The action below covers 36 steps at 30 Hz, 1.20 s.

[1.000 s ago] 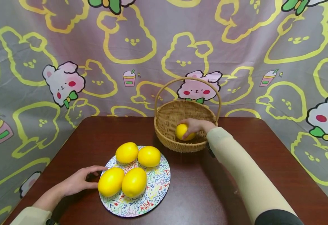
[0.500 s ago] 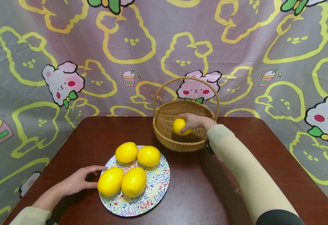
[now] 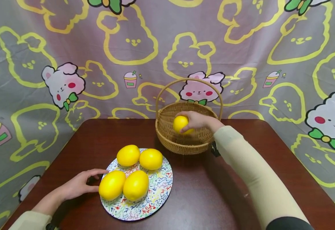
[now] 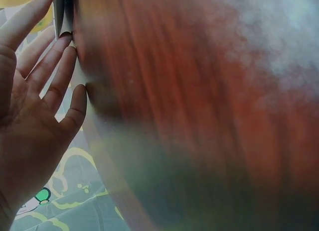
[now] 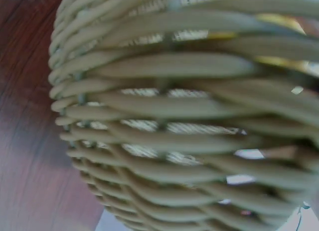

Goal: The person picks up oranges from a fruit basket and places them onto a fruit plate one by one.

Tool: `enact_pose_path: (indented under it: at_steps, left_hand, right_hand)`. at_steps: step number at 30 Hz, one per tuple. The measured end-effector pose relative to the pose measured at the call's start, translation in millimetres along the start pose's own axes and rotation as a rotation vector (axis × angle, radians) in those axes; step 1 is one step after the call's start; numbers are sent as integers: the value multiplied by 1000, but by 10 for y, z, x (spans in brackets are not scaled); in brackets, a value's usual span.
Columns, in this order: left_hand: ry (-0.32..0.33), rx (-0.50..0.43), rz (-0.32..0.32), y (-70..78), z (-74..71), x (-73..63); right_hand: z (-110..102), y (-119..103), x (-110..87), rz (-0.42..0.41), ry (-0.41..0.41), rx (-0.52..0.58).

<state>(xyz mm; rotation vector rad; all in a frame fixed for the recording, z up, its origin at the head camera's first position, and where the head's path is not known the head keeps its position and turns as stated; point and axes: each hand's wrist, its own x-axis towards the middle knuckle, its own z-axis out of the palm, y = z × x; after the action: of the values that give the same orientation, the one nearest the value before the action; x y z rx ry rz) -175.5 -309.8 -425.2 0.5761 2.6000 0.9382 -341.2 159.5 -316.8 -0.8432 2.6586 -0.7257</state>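
Observation:
In the head view, my right hand (image 3: 195, 120) grips a yellow lemon (image 3: 180, 124), held within the opening of the wicker basket (image 3: 181, 149). The right wrist view is filled by the basket's woven side (image 5: 164, 111), which mostly hides that hand. My left hand (image 3: 76, 184) lies at the left rim of a round, colour-speckled plate (image 3: 159, 191), its fingers spread and loosely extended beside the nearest lemon (image 3: 112, 185). The left wrist view shows this hand's palm and fingers (image 4: 62, 74) by the plate's edge. Several lemons sit on the plate, including one at the back left (image 3: 128, 155).
A dark brown wooden table (image 3: 210, 191) carries the plate and the basket. The basket's tall arched handle (image 3: 188, 79) rises above its opening. Behind and at both sides hangs a grey-pink cloth (image 3: 144, 38) printed with rabbits.
My right hand has raised the lemon from low in the basket and shifted it slightly left. The left hand and the lemons on the plate stay put; the head view has drifted a little.

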Motion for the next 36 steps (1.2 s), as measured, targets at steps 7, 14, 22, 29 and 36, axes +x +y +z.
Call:
enact_pose_path:
  at_steps: [7, 14, 22, 29, 36]
  left_hand:
    - [8, 4, 6, -2, 0, -6]
    - [20, 22, 19, 9, -20, -12]
    - [19, 18, 6, -8, -6, -11]
    - [23, 27, 10, -1, 9, -11]
    - [17, 24, 34, -17, -4, -2]
  right_hand:
    - [-79, -97, -55, -40, 41, 8]
    - [-185, -212, -188, -96, 79, 1]
    - [-209, -287, -272, -135, 79, -17]
    - [-179, -391, -335, -178, 55, -3]
    - [-141, -484, -400, -198, 58, -9]
